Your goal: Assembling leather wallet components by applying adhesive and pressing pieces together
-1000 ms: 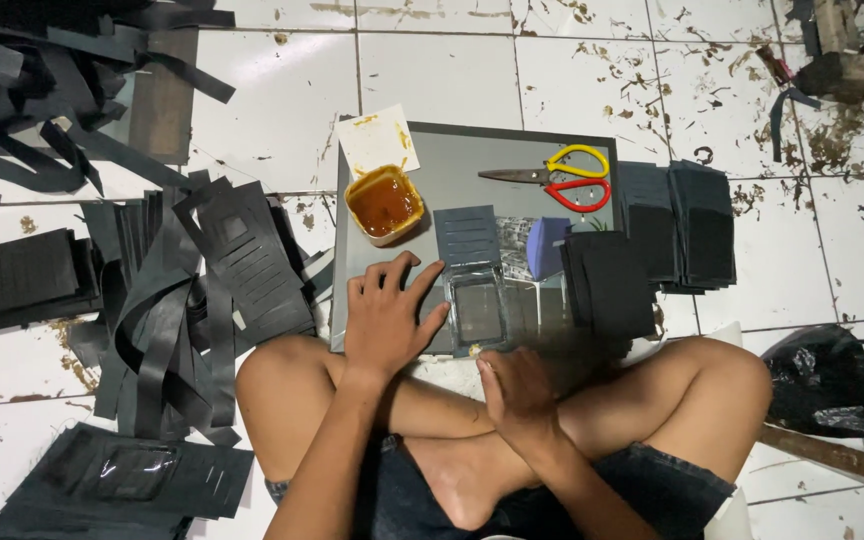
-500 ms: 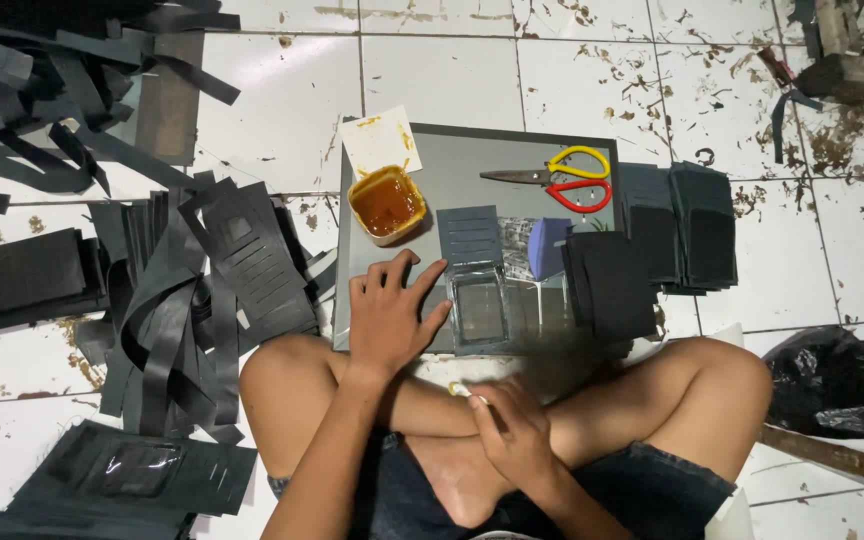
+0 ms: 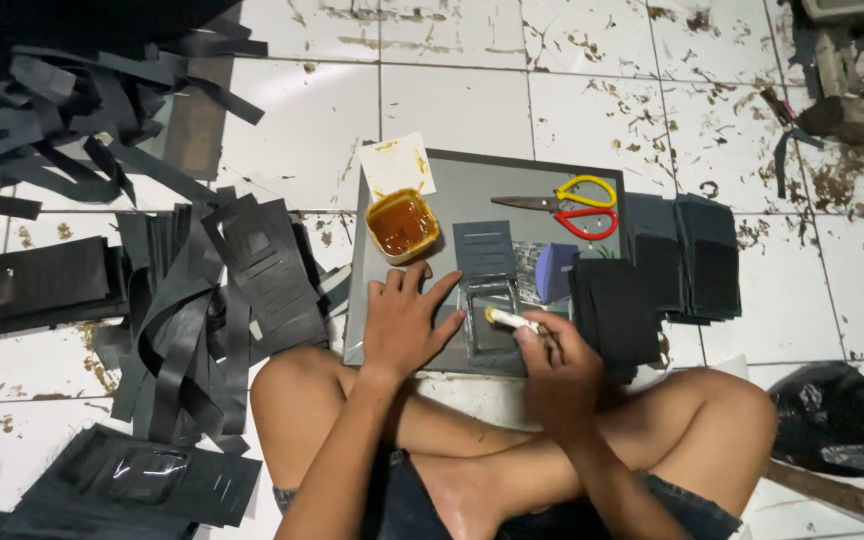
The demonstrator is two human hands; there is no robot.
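Observation:
I sit cross-legged on a tiled floor with a grey board [image 3: 472, 190] in front of my knees. My left hand [image 3: 407, 325] lies flat on the board, fingers spread, beside a small dark piece with a clear window [image 3: 492, 325]. My right hand [image 3: 552, 360] holds a small white stick [image 3: 509, 319] with its yellowish tip on that piece. A yellow cup of amber glue [image 3: 402, 225] stands on the board just beyond my left hand. A dark slotted piece [image 3: 484, 250] lies above the windowed one.
Scissors with yellow and red handles [image 3: 567, 200] lie on the board's far right. Stacks of black cut pieces [image 3: 682, 255] sit to the right, a heap of black strips [image 3: 202, 290] to the left. A black plastic bag [image 3: 837, 420] lies by my right knee.
My right hand has come up from my lap to the board and now holds the white stick against the windowed piece. My left hand has stayed flat on the board.

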